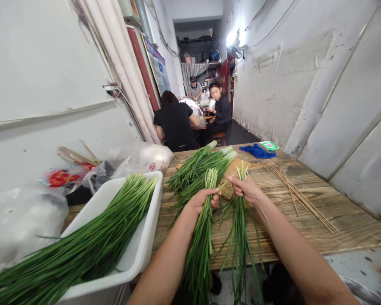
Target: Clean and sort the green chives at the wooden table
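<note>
While both hands are working over the near edge of the plank table (330, 231), the left hand (205, 199) is wrapping round the left garlic chive bundle (199, 248), fingers curled tight just below the pale stem ends. The right hand (245, 189) is gripping the thinner right garlic chive bundle (240, 233), also near its pale ends, fingers folded round it.

Key relation: a loose stalk (224, 184) is bridging the gap between the two hands, slanting up from the left fingertips to the right ones and so running crosswise to the bundles. Both hands are sitting about equally near it; which one is pinching it firmly, cannot tell. The bundles are hanging side by side, long axes roughly parallel, pale ends pointing up and away, leaves drooping over the table edge towards the wearer.

Beyond the left hand, a chive pile (197, 166) is lying on the table. Further left, a white plastic tub (148, 241) is holding more long chives (109, 226). Thin bamboo sticks (300, 195) are lying to the right, well apart from the right hand.
</note>
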`<state>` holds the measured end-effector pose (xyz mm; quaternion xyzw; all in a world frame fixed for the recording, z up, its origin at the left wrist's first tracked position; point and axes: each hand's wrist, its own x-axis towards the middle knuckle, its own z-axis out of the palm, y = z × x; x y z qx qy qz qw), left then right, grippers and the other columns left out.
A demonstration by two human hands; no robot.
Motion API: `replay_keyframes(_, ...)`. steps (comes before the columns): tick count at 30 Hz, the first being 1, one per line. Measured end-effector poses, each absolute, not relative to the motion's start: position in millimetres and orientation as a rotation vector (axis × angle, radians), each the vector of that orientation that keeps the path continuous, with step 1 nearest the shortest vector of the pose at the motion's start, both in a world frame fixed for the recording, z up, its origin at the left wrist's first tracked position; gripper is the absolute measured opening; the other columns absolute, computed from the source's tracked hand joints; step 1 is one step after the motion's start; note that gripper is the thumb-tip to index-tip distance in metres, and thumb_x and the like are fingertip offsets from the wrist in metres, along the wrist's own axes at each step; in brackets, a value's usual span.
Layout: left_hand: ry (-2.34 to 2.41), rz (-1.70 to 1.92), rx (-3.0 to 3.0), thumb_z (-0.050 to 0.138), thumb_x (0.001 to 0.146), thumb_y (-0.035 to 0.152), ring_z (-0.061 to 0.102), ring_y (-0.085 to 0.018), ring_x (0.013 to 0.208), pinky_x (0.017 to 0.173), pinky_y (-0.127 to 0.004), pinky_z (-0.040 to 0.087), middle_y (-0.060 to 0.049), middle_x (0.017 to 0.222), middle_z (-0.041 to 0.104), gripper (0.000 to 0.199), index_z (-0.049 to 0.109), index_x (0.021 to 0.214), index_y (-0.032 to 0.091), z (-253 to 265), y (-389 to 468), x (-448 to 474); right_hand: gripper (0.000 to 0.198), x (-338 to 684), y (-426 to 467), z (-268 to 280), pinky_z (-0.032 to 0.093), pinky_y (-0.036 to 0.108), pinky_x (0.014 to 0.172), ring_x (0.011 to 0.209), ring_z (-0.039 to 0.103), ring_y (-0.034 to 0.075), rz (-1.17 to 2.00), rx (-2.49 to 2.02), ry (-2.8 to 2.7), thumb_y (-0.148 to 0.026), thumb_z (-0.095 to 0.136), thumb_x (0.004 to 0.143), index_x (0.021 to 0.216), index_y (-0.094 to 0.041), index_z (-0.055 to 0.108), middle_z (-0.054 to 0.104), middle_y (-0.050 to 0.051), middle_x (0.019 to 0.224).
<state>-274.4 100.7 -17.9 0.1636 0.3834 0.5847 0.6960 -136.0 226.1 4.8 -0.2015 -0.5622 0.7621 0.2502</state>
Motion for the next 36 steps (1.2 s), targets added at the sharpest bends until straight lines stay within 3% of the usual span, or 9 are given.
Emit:
replay_keyframes(7, 0.831, 1.3, 0.357, 0.057, 0.084, 0.019, 0.035, -0.003, 0.037, 0.041, -0.014, 0.028, 0.004, 0.049, 0.04, 0.018, 0.058, 0.069, 0.008, -16.5, 100.2, -273.6, 0.038, -135.4, 225.7, 5.0, 0.024, 0.016, 0.029, 0.03, 0.031, 0.002, 2.007, -0.593, -1.592, -0.04, 0.083, 0.055, 0.055, -0.015, 0.054, 0.04, -0.008, 0.035)
replay_keyframes(14, 0.784, 1.306, 0.314, 0.049, 0.087, 0.017, 0.034, -0.003, 0.038, 0.041, -0.014, 0.027, 0.004, 0.049, 0.038, 0.022, 0.058, 0.068, 0.009, -13.4, 99.8, -273.7, 0.032, -133.5, 226.6, 5.1, 0.024, 0.016, 0.03, 0.032, 0.032, 0.003, 2.047, -0.482, -1.612, -0.038, 0.079, 0.059, 0.068, -0.014, 0.061, 0.044, -0.008, 0.04)
replay_keyframes(36, 0.761, 1.305, 0.325, 0.059, 0.082, 0.018, 0.035, -0.003, 0.037, 0.041, -0.015, 0.027, 0.004, 0.048, 0.039, 0.017, 0.058, 0.068, 0.007, -14.4, 99.7, -274.2, 0.031, -134.7, 229.9, 0.2, 0.024, 0.017, 0.031, 0.03, 0.029, 0.003, 1.997, -0.457, -1.66, -0.038, 0.077, 0.064, 0.059, -0.016, 0.055, 0.038, -0.009, 0.034)
